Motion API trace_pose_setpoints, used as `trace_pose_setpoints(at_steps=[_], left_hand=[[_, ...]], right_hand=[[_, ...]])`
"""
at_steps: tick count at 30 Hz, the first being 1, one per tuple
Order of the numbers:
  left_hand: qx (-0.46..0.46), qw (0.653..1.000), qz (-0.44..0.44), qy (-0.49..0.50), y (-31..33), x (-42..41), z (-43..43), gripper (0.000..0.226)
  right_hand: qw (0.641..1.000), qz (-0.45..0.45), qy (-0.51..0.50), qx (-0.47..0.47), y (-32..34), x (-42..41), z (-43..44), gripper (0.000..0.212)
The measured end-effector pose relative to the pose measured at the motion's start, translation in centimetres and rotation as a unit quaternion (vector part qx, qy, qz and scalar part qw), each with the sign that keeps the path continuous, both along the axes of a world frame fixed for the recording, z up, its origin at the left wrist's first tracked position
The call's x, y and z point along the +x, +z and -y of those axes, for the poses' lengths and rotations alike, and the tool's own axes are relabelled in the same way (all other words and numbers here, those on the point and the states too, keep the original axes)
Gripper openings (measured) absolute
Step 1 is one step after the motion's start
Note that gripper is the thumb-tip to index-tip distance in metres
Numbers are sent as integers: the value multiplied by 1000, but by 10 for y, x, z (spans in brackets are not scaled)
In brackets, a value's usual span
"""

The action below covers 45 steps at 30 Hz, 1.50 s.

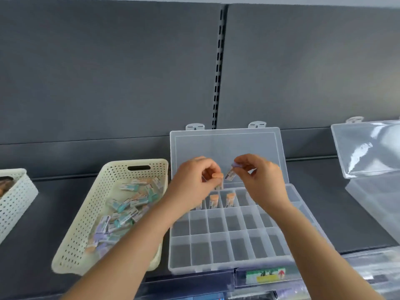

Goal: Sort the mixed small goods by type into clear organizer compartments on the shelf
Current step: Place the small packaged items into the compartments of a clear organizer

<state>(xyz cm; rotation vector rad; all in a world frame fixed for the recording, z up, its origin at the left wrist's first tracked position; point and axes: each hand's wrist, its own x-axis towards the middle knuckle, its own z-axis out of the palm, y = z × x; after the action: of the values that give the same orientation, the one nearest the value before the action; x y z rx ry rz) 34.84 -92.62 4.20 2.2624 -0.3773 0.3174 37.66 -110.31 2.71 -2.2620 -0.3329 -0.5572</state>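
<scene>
Both hands hover close together above the back row of the clear organizer [227, 270], which lies open on the dark shelf [41, 226]. The left hand [192, 180] pinches an orange-capped tube [218, 178] between thumb and curled fingers. The right hand [265, 180] pinches a purple-capped tube [230, 173], tilted, just beside it. Below them, two more orange-capped tubes [213, 201] stand upright in neighbouring back-row compartments. To the left, touching the left forearm, a cream basket [86, 213] holds the mixed tubes [125, 213]. Another open clear box [368, 148] sits at the far right.
</scene>
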Motion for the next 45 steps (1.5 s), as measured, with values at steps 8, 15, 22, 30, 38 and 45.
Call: trace_pose_setpoints(at_steps=[8,15,22,30,38,45], left_hand=[[168,986,4,11,-22,27,84,13],[290,954,39,72,-36,34,110,17],[351,930,11,106,-43,33,109,17],[374,924,-21,75,-56,35,112,14],[359,932,-7,45,-60,38,105,13],[344,938,5,45,-44,32,83,27]], right_hand=[[990,-53,18,-132,-16,10,77,10],[978,-75,73,-179,-38,20,96,11],[967,-86,99,-219,-51,29,96,18],[958,-81,96,-257,-59,31,94,20],[961,-80,74,-255,-61,29,94,20],[965,-52,65,-247,-46,28,76,32]])
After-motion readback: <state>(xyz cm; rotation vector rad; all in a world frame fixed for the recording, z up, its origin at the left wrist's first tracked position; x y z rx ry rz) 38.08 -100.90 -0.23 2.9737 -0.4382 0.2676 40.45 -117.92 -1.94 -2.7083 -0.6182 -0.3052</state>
